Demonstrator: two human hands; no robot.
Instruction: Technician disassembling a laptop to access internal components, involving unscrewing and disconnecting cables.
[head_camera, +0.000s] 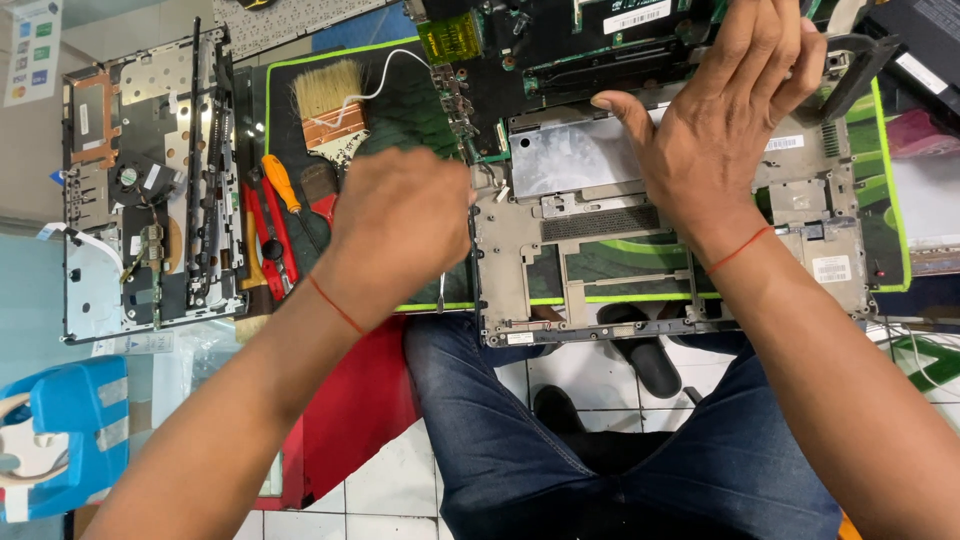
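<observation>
While I look down from the head camera, my left hand (400, 225) shows only its back, curled into a loose fist at the left edge of the grey laptop chassis (680, 270); a thin dark tool shaft (441, 292) pokes out below it, so it seems pinched on that, though the fingers are hidden and I cannot tell how. My right hand (720, 120) rests on the upper part of the chassis, fingers pressed together and bent over a dark circuit board (560, 50), thumb stretched left across a silver metal plate (570, 155). What the fingertips touch is cut off by the frame's top edge. Left of my left hand lie a brush (330, 100), an orange-handled screwdriver (280, 183) and red-handled tools (268, 235) on the green-edged mat (300, 62). Farther left sits another stripped laptop frame (150, 180) on the desk.
</observation>
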